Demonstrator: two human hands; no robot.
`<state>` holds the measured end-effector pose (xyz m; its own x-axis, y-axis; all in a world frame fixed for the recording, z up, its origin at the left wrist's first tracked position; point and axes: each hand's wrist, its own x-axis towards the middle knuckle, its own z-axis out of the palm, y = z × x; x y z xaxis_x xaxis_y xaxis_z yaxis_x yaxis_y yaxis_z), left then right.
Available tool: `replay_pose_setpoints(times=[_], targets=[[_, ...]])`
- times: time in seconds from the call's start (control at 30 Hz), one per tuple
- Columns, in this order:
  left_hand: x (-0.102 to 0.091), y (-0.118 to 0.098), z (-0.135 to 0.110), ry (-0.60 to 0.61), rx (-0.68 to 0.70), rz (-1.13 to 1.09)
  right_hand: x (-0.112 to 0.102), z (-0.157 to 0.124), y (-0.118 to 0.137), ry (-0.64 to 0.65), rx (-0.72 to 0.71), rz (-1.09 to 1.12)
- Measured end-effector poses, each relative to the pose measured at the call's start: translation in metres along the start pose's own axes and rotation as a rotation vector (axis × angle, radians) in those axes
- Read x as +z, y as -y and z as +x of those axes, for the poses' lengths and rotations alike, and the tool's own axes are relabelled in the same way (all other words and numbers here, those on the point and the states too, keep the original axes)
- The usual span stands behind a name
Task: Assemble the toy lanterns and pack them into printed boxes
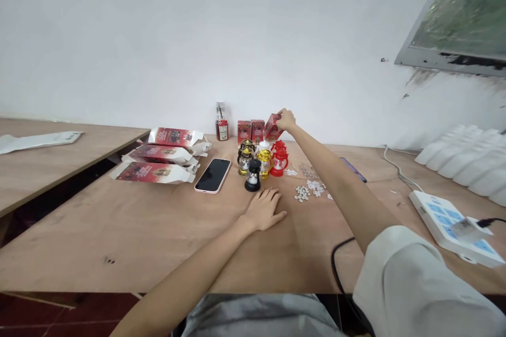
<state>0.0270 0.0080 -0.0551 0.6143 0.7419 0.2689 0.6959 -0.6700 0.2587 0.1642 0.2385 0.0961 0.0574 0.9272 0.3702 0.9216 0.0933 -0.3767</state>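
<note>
At the back of the table, my right hand [287, 119] is closed around a small red box [272, 127], which leans at a tilt. Two similar red boxes [251, 129] stand upright just left of it. My left hand [265, 209] lies flat on the wood with its fingers spread, holding nothing. Just beyond its fingertips is a small black lantern [253, 176]. Behind that one stand several more miniature lanterns: gold ones [264, 162], red ones [279, 159], dark bronze ones [245, 159] and a white one [262, 146], partly hidden.
Unfolded printed cartons [154, 172] lie at left beside a phone [213, 176]. A bottle [222, 125] stands by the wall. Button cells [302, 194], white plastic bits [316, 187] and small metal parts [307, 170] lie right of the lanterns. A power strip [438, 218] sits far right.
</note>
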Motion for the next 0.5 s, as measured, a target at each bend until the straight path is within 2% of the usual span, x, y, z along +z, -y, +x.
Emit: replay_pose_setpoints(times=[0.13, 0.3, 0.5], targets=[[0.003, -0.001, 0.000, 0.016, -0.012, 0.036, 0.017, 0.020, 0.009, 0.037, 0.087, -0.039], [0.003, -0.003, 0.001, 0.038, -0.012, 0.051, 0.016, 0.039, 0.009, 0.077, 0.152, -0.114], [0.004, -0.004, 0.001, 0.027, -0.020, 0.050, 0.016, 0.034, 0.012, -0.067, 0.124, -0.128]])
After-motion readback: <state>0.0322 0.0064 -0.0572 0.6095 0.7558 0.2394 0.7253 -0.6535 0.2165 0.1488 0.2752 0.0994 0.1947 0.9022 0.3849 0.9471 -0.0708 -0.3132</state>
